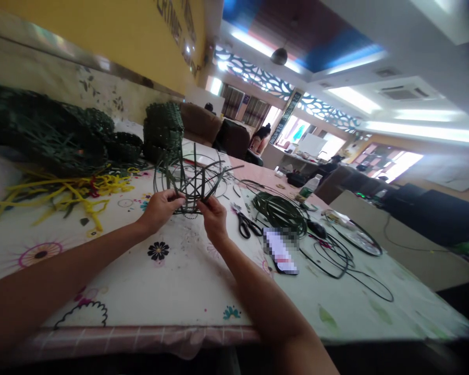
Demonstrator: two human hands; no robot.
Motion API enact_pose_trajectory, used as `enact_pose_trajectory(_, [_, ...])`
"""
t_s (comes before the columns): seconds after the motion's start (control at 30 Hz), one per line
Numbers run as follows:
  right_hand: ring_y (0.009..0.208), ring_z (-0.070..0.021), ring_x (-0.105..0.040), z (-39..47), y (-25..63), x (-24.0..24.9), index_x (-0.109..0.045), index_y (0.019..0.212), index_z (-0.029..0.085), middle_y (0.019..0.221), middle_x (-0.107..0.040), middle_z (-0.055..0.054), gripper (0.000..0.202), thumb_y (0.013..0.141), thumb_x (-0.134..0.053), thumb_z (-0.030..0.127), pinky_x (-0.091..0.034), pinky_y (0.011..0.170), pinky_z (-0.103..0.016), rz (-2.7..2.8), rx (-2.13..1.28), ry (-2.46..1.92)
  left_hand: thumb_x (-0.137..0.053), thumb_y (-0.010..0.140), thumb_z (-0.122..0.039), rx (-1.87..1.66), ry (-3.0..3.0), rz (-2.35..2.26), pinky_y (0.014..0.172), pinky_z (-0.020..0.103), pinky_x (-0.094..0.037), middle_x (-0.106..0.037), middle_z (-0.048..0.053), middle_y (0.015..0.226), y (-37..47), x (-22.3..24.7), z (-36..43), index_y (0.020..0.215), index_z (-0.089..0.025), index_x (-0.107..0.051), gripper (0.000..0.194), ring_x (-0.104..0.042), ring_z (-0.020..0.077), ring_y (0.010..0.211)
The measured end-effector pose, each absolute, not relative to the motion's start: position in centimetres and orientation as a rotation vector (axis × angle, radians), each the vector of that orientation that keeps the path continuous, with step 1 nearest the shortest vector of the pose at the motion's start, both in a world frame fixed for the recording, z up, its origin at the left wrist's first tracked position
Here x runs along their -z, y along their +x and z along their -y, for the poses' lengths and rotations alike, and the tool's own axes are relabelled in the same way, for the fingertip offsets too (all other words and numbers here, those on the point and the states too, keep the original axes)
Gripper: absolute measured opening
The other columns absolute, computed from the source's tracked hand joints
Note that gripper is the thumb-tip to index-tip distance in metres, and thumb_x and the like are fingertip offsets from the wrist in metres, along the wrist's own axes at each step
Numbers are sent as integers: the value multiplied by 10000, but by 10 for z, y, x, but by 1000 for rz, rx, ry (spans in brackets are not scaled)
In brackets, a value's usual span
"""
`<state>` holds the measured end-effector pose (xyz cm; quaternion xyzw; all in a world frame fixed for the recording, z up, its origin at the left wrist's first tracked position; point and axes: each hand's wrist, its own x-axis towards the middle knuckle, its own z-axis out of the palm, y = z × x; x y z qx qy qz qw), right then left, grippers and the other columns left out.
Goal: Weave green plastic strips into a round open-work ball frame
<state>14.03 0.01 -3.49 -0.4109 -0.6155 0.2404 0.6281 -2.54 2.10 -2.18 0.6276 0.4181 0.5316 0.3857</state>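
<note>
A partly woven basket of dark green strips [195, 179] stands on the flowered tablecloth, its loose strip ends sticking up and outward. My left hand [162, 208] pinches strips at its near left side. On the near right side, my right hand [214, 216] is closed on the strips too, thumb and fingers together. Just right of that hand lie black-handled scissors [247, 224], blades pointing away. Beyond them is a coil of dark green strip [279, 211]. Which single strips each hand grips cannot be made out.
Finished dark woven baskets [162, 130] stand at the back left, behind a heap of yellow strips [94, 192]. On the right are a phone-like object [280, 251], a plastic bottle [310, 187] and loose strip loops [347, 263]. A person [261, 138] is in the background.
</note>
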Motion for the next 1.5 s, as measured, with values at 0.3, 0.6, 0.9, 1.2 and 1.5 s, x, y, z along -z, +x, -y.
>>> enact_pose_trajectory(0.3, [749, -145, -554, 3, 130, 33, -674, 816, 184, 755, -639, -7, 232, 751, -653, 405, -475, 714, -267, 1195, -769, -941, -678, 710, -392, -1405, 1586, -1128, 647, 263, -419, -662, 12, 731, -21, 21, -16, 859, -156, -701, 280, -550, 153, 679])
enact_pose_trajectory(0.6, [713, -142, -583, 7, 131, 29, -680, 741, 187, 713, -667, -1, 170, 737, -694, 357, -497, 729, -286, 1185, -873, -853, -723, 675, -375, -1390, 1547, -1112, 687, 274, -448, -699, 21, 762, -21, 20, -17, 842, -164, -732, 269, -588, 159, 711])
enact_pose_trajectory(0.9, [676, -132, -598, 4, 142, 26, -703, 714, 188, 677, -679, 7, 121, 727, -716, 308, -503, 737, -296, 1266, -1009, -784, -740, 700, -426, -1171, 1685, -955, 767, 311, -507, -743, 34, 813, -31, 14, -20, 850, -194, -754, 276, -651, 187, 759])
enact_pose_trajectory(1.2, [550, -93, -446, -3, 143, 29, -604, 603, 179, 534, -560, 32, 303, 739, -695, 435, -352, 538, -226, 1236, -950, -882, -747, 700, -402, -1268, 1950, -1097, 849, 358, -502, -711, 54, 836, -30, 22, -22, 845, -209, -790, 245, -646, 231, 861])
enact_pose_trajectory(1.5, [565, -87, -396, -8, 137, 34, -598, 625, 175, 568, -514, 44, 251, 728, -680, 390, -283, 544, -237, 1094, -949, -885, -695, 689, -433, -1332, 1727, -1148, 688, 289, -447, -667, 35, 760, -22, 25, -18, 886, -145, -729, 351, -578, 174, 706])
